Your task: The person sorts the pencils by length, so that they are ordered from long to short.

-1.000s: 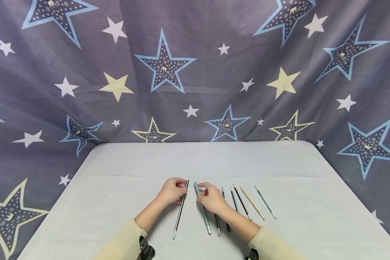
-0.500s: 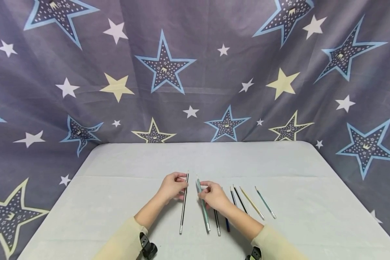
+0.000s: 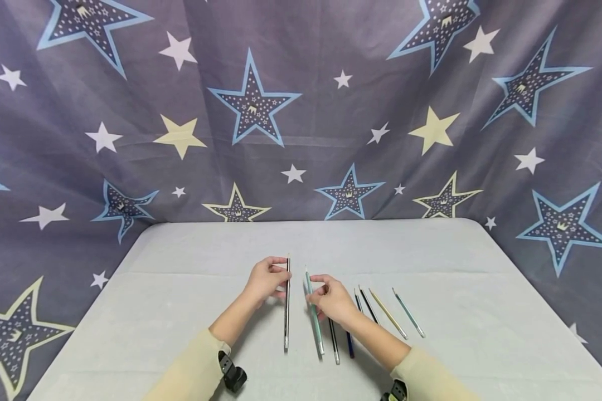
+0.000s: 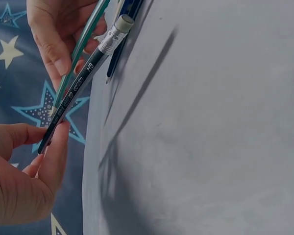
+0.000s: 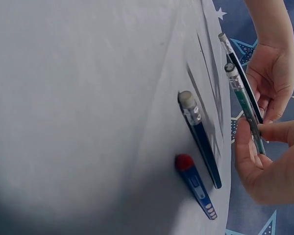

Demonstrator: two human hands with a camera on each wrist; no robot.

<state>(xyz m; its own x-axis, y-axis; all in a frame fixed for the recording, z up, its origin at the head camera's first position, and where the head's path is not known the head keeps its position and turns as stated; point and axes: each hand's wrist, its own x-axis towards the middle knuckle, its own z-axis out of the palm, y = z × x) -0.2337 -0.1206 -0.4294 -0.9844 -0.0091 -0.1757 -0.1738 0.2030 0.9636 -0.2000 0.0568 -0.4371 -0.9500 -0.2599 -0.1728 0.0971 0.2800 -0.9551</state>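
In the head view my left hand (image 3: pixel 265 283) pinches a black pencil (image 3: pixel 287 320) near its far, pointed end. The left wrist view shows HB lettering and a pale eraser in a silver ferrule on this black pencil (image 4: pixel 90 66). My right hand (image 3: pixel 333 302), a short way to the right, pinches a green pencil (image 3: pixel 315 323) between thumb and fingers. Both pencils are raised over the table with their eraser ends toward the body, throwing shadows on the cloth. Side by side, the green pencil (image 5: pixel 242 98) overlaps the black one in the right wrist view.
Under the right forearm lie another black pencil (image 3: pixel 334 342) and a dark blue stick (image 5: pixel 197 188) with a red end. Farther right on the white tablecloth (image 3: pixel 180 312) rest several more pencils, among them a yellow one (image 3: pixel 388 314) and a teal one (image 3: pixel 409 313). A star-patterned curtain (image 3: pixel 301 145) hangs behind.
My left hand has moved forward with the black pencil, which now points straighter ahead. My right hand has shifted slightly right with the green pencil, lifting it.
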